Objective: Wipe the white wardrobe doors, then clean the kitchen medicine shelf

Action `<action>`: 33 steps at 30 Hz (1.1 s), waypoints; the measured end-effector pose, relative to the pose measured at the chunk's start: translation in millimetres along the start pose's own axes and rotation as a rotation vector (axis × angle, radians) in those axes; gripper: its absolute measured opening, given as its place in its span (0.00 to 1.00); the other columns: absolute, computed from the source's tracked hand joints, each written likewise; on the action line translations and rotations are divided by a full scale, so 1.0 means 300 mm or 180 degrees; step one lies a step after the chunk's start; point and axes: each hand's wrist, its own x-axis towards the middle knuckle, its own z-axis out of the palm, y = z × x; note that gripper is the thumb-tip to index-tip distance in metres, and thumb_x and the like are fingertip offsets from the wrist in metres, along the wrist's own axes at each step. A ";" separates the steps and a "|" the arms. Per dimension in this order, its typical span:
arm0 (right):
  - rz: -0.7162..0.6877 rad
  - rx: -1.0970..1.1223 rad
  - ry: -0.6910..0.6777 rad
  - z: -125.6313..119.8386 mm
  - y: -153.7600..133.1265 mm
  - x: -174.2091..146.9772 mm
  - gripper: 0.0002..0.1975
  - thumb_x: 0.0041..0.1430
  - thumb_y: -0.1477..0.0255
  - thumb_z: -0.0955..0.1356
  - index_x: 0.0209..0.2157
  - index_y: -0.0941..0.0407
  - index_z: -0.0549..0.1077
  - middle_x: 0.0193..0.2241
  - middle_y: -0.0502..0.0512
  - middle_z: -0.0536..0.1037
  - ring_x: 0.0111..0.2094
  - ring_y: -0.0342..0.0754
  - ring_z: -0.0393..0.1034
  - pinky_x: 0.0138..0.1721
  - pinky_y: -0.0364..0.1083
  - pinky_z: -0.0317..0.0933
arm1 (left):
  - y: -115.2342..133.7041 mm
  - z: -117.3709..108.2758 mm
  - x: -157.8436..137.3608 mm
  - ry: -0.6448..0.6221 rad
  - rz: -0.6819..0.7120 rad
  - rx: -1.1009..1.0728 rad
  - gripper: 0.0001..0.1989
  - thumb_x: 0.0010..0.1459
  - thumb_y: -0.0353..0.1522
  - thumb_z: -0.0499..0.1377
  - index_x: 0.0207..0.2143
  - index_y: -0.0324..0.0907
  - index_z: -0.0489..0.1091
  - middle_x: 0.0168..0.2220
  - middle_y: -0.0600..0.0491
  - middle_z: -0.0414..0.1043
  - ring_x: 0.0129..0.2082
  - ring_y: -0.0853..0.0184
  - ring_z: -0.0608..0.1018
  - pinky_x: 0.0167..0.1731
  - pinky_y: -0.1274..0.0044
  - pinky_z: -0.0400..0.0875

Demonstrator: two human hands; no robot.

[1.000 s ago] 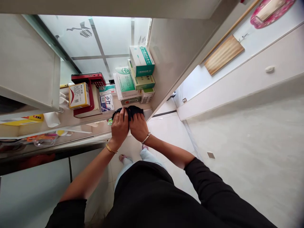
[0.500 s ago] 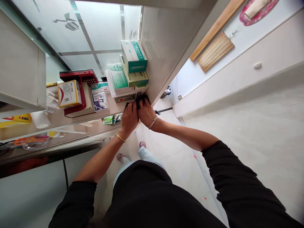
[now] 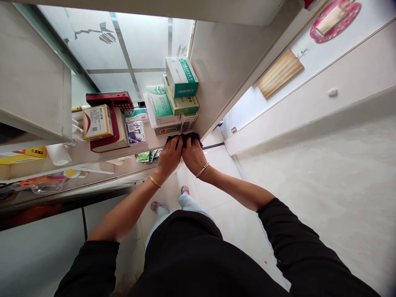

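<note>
Dark cloth [image 3: 185, 140]: one piece, at the front edge of the shelf [image 3: 151, 141], at its right end, in front of the stacked boxes.
Hands: two, side by side, both on the cloth; left hand [image 3: 170, 158] and right hand [image 3: 194, 158] each have fingers bent over it and hold it.
Bracelets: two; one gold bracelet [image 3: 154, 181] on the left wrist, one silver bracelet [image 3: 202, 170] on the right.
Stacked boxes [image 3: 182, 80]: at least five, white, green and yellow-green; exact count at the base cannot be told.
Small packs: two, left of the stack; one white-and-teal pack [image 3: 136, 114], one blue-and-white pack [image 3: 135, 133] in front of it.
Yellow-and-white box [image 3: 98, 122]: one, resting on a red item, with one red device [image 3: 108, 99] behind.
Green packets [image 3: 147, 156]: several, on the lower level, left of the left hand.
Obstructions: stack directly behind the cloth; side panel [image 3: 222, 62] just beside it on the right.
Cutting board [image 3: 281, 74]: one, wooden, hanging well apart on the far right.
Cloth appearance: near-black, bunched, uneven outline; front part covered by fingers.
</note>
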 end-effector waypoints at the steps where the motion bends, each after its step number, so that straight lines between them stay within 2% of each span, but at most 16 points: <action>1: 0.0032 0.0016 0.0001 0.001 0.003 0.011 0.22 0.67 0.85 0.58 0.56 0.78 0.72 0.55 0.85 0.74 0.58 0.66 0.68 0.61 0.65 0.62 | 0.003 -0.003 0.013 -0.0122 -0.0059 0.0003 0.22 0.70 0.29 0.49 0.63 0.32 0.64 0.56 0.33 0.71 0.55 0.52 0.77 0.56 0.63 0.73; 5: 0.0032 0.0132 0.0075 0.020 0.017 0.051 0.21 0.66 0.86 0.57 0.54 0.77 0.74 0.56 0.84 0.74 0.58 0.64 0.67 0.62 0.66 0.61 | 0.002 -0.012 0.068 -0.0380 -0.0047 -0.0015 0.23 0.69 0.27 0.47 0.64 0.28 0.63 0.59 0.30 0.69 0.58 0.51 0.75 0.60 0.61 0.69; 9: 0.0080 0.0210 0.0181 0.058 0.028 0.055 0.21 0.67 0.86 0.56 0.52 0.77 0.75 0.56 0.83 0.73 0.56 0.63 0.69 0.65 0.66 0.59 | -0.010 -0.019 0.099 -0.0345 0.0340 0.0021 0.24 0.68 0.26 0.48 0.63 0.25 0.63 0.60 0.29 0.68 0.61 0.49 0.72 0.63 0.60 0.67; 12: 0.0279 0.0318 0.0331 0.095 0.007 0.045 0.20 0.67 0.84 0.57 0.51 0.77 0.75 0.55 0.83 0.74 0.55 0.63 0.69 0.66 0.67 0.57 | -0.024 -0.037 0.094 -0.0358 0.0448 0.0074 0.23 0.69 0.27 0.47 0.63 0.26 0.64 0.59 0.30 0.68 0.59 0.49 0.74 0.61 0.60 0.69; 16: 0.0337 0.0553 0.0592 0.136 -0.092 0.050 0.19 0.67 0.84 0.58 0.50 0.74 0.76 0.50 0.80 0.76 0.53 0.61 0.70 0.66 0.69 0.56 | -0.073 -0.082 0.029 -0.0306 0.0152 0.0007 0.22 0.69 0.27 0.48 0.62 0.31 0.64 0.58 0.32 0.69 0.56 0.51 0.77 0.57 0.62 0.72; 20: 0.0038 0.0742 0.0698 0.146 -0.213 0.071 0.18 0.68 0.82 0.58 0.48 0.70 0.77 0.48 0.75 0.77 0.52 0.59 0.71 0.67 0.67 0.56 | -0.139 -0.132 -0.070 -0.0123 -0.0139 0.0232 0.22 0.69 0.27 0.47 0.63 0.33 0.64 0.59 0.33 0.69 0.57 0.52 0.77 0.56 0.64 0.74; 22: -0.0106 0.0780 0.0703 0.134 -0.237 0.073 0.18 0.69 0.81 0.58 0.47 0.69 0.77 0.48 0.75 0.77 0.52 0.58 0.71 0.67 0.66 0.56 | -0.155 -0.143 -0.099 -0.0036 -0.0168 0.0384 0.22 0.69 0.28 0.47 0.63 0.33 0.64 0.59 0.32 0.69 0.58 0.51 0.76 0.55 0.66 0.74; 25: -0.0248 0.0714 0.0619 0.103 -0.206 0.058 0.19 0.70 0.81 0.56 0.48 0.68 0.76 0.48 0.74 0.77 0.52 0.58 0.71 0.65 0.65 0.59 | -0.144 -0.128 -0.097 0.0078 -0.0156 0.0497 0.22 0.70 0.29 0.47 0.62 0.32 0.65 0.58 0.32 0.70 0.57 0.51 0.77 0.56 0.64 0.74; 28: -0.0215 0.0501 0.0497 0.074 -0.119 0.033 0.21 0.71 0.81 0.55 0.52 0.70 0.75 0.50 0.75 0.77 0.52 0.59 0.71 0.62 0.65 0.62 | -0.097 -0.081 -0.050 0.0144 -0.0068 0.0430 0.22 0.70 0.30 0.47 0.62 0.32 0.65 0.58 0.32 0.70 0.55 0.50 0.77 0.56 0.61 0.73; 33: -0.0010 0.0195 0.0187 0.047 0.031 0.040 0.24 0.70 0.82 0.57 0.63 0.74 0.66 0.57 0.78 0.74 0.57 0.60 0.69 0.66 0.63 0.58 | 0.008 -0.004 0.047 -0.0059 0.0004 0.0190 0.24 0.70 0.29 0.47 0.65 0.27 0.62 0.52 0.31 0.73 0.53 0.49 0.78 0.54 0.61 0.74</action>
